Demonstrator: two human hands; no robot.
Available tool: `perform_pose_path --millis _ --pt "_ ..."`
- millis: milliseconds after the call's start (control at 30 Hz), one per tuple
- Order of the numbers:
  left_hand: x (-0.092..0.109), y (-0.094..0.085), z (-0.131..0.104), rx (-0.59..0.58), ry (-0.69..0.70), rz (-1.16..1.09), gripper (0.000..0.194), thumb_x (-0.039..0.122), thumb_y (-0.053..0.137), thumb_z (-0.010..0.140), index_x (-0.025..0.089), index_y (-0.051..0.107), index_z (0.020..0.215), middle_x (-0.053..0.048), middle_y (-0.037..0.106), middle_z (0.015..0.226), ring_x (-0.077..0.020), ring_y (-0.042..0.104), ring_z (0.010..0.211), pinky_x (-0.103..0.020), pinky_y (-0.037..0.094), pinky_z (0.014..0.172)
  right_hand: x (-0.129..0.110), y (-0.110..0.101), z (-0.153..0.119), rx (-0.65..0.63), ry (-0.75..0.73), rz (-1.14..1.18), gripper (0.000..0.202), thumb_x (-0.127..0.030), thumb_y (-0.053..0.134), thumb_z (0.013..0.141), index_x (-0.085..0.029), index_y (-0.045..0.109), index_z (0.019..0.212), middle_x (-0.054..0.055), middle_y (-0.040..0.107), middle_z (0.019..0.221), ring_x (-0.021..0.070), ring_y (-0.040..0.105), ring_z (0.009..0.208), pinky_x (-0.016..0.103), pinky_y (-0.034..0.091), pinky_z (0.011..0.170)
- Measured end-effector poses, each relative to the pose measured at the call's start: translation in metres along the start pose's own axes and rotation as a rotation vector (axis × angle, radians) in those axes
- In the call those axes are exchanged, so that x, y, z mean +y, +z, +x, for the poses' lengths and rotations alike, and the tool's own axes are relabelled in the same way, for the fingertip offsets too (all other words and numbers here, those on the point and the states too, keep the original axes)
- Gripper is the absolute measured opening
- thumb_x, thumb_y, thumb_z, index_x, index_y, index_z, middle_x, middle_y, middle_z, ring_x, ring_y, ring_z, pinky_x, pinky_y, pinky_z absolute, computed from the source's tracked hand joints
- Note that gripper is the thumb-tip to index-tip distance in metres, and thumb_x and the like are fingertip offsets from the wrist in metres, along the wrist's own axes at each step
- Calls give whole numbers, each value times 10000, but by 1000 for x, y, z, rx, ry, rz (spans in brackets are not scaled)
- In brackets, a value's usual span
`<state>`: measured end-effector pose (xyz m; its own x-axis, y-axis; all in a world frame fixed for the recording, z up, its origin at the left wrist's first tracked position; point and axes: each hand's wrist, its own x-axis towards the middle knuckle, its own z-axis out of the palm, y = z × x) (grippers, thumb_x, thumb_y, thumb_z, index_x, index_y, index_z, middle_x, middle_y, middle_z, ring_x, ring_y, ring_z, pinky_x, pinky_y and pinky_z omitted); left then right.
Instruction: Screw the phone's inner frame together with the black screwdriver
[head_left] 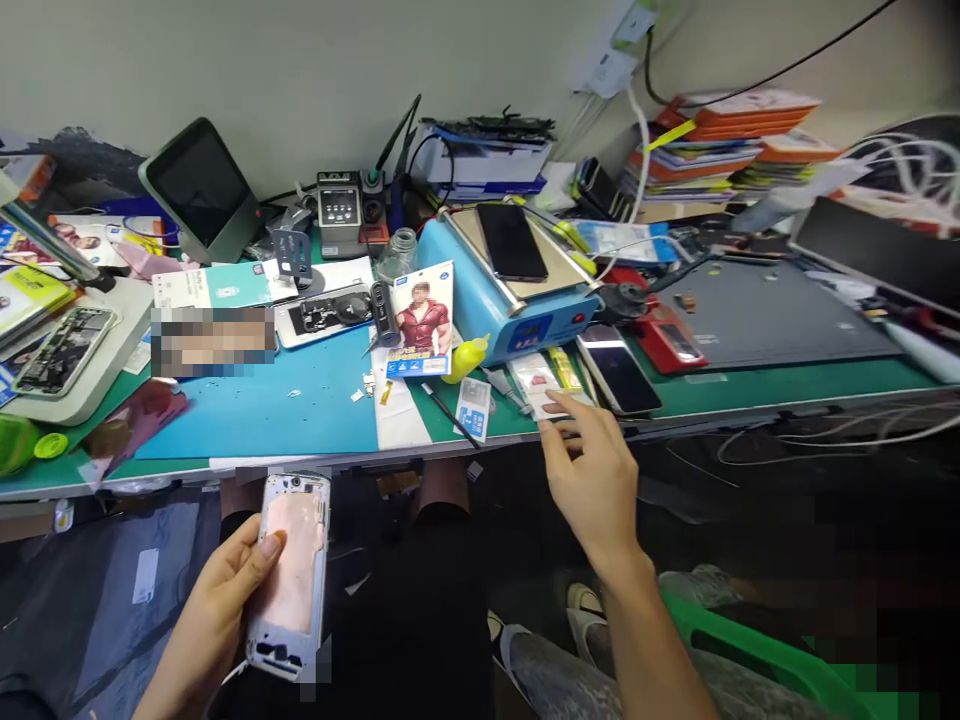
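Note:
My left hand point(244, 575) is closed around a phone frame point(289, 570) with a copper-coloured sheet on its back, thumb pressed on the sheet, below the bench's front edge. The phone frame stands nearly upright, with a camera hole at its top. My right hand point(589, 470) reaches to the bench edge, fingers bent, thumb and index finger apart. Its fingertips are at the lower edge of a small clear packet point(534, 382) with a red piece in it; whether they touch it I cannot tell. Beside the packet lie a blue-and-white card point(473, 408) and a dark phone point(619, 372).
A blue heating machine point(480, 290) bears a black phone point(511, 242). Left of it stand a picture packet point(420, 320), a yellow bottle point(466, 357) and an opened phone point(326, 314) on the blue mat point(262, 415). A green chair point(757, 650) and another person's legs are at lower right.

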<state>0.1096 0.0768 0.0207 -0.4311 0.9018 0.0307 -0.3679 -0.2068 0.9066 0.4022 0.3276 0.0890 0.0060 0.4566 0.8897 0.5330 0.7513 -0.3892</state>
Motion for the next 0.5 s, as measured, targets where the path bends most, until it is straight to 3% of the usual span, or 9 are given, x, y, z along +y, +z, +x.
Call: perform_pose_path --millis 100,200,333,400,500 --pt "4 9 5 28 2 -21 579 489 928 808 183 755 1267 -105 834 1189 -287 795 1042 -223 611 710 15 -10 17 20 1 -62 375 -465 509 1051 -207 768 1136 152 776 1190 280 712 985 416 541 886" --pt "6 16 10 54 -32 -38 726 510 943 784 214 698 1399 -99 823 1257 -319 797 1091 -263 654 753 29 -21 28 42 35 -102 430 -492 475 1082 -188 771 1150 165 784 1186 256 710 894 394 527 849" --pt "5 18 15 118 -95 -82 905 536 976 721 301 612 1516 -53 826 1280 -340 806 1099 -334 694 826 47 -28 23 90 99 -123 559 -553 383 1115 -165 777 1037 75 752 796 197 651 629 342 513 714" --pt "5 20 17 140 -95 -85 905 541 982 701 305 629 1500 -45 824 1292 -351 797 1132 -344 700 840 52 -27 13 83 118 -119 567 -547 362 1126 -162 774 1082 17 669 646 181 620 547 311 495 642" --pt "4 24 16 119 -84 -91 831 526 975 713 270 675 1444 -58 807 1334 -366 772 1198 -342 700 838 54 -23 -1 65 104 -96 495 -522 429 1110 -161 706 1304 39 736 758 189 667 584 310 513 630"
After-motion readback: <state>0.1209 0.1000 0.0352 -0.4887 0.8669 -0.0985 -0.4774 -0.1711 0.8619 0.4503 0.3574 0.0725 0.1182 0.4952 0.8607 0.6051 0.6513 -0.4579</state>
